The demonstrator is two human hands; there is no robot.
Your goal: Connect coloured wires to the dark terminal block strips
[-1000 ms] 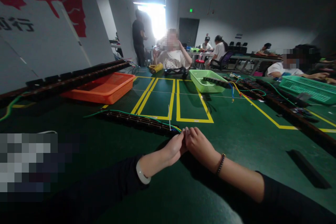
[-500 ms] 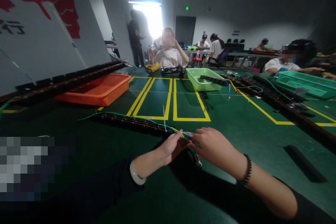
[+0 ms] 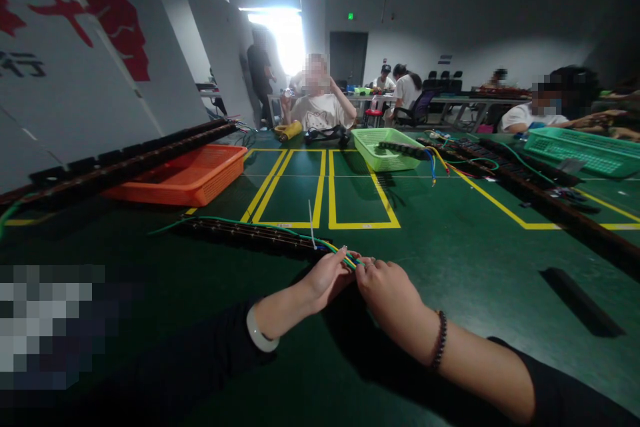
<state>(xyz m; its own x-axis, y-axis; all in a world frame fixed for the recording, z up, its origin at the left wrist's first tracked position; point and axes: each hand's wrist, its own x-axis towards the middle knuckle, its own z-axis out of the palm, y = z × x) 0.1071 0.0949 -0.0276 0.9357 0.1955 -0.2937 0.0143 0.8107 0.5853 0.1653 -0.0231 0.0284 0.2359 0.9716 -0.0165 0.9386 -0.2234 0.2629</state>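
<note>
A bundle of green, yellow and blue wires (image 3: 345, 258) comes off the right end of a long dark strip (image 3: 250, 233) lying on the green table. My left hand (image 3: 327, 280) is closed round the bundle, its thumb on top. Close against it, my right hand (image 3: 387, 283) pinches the same wires farther along; its fingers hide their ends. From the strip, just left of my left hand, a pale cable tie (image 3: 312, 225) sticks up. One green wire (image 3: 210, 218) runs along the strip and out past its left end.
An orange basket (image 3: 200, 195) at left carries another dark strip (image 3: 150, 153). A light green basket (image 3: 387, 160) stands beyond the yellow tape lines, and a teal basket (image 3: 583, 157) at right. A black flat piece (image 3: 580, 300) lies at right. A person (image 3: 320, 110) sits across the table.
My right hand has moved left and turned, closing up to my left hand. The red-tipped wire ends that hung below the hands are now out of sight. My left hand has stayed put.
</note>
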